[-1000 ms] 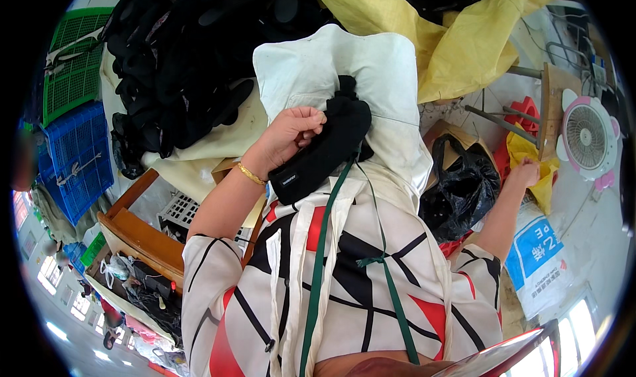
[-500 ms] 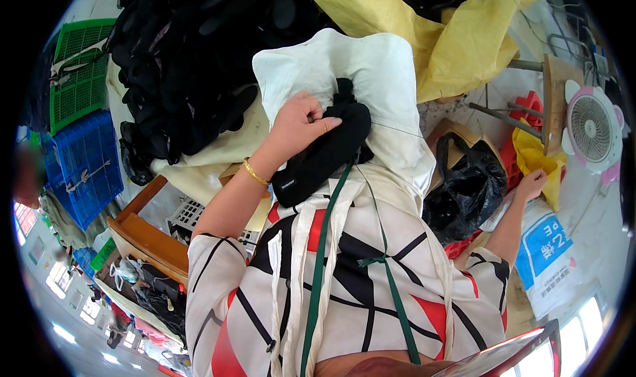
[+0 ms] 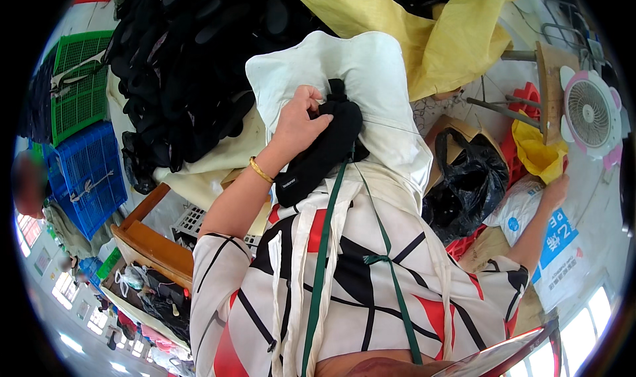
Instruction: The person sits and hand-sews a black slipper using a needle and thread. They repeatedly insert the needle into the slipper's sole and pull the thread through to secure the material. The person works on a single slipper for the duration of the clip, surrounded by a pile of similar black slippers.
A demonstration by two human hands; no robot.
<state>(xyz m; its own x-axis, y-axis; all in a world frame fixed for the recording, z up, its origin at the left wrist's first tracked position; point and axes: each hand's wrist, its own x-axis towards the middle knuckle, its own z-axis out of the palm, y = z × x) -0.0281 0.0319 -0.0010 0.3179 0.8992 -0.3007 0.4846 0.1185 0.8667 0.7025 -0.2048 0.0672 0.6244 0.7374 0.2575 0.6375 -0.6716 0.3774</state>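
Note:
A black soft cloth piece (image 3: 324, 142) with a small label at its near end lies across my lap, on a white cloth (image 3: 381, 79). Its kind is hard to tell; a narrow black end sticks out at the far side. My left hand (image 3: 299, 122), a gold bangle on its wrist, is curled at the piece's left edge, thumb over it and some fingertips hidden. Far out on the right, my right hand (image 3: 555, 191) grips the near edge of a yellow bag (image 3: 538, 153); its fingertips are partly out of sight.
A heap of black footwear-like pieces (image 3: 192, 72) lies ahead on the left, beside yellow sheeting (image 3: 424, 43). To the right are a black plastic bag (image 3: 467, 185) in a carton, a white fan (image 3: 589, 115) and a white-and-blue sack (image 3: 553, 264). Blue crates (image 3: 89, 178) and a wooden chair (image 3: 156, 244) stand left.
My right hand has moved outward to the right and slightly nearer, along the yellow bag's edge, and the bag looks more spread. The left hand stays at the black cloth piece, nearly still.

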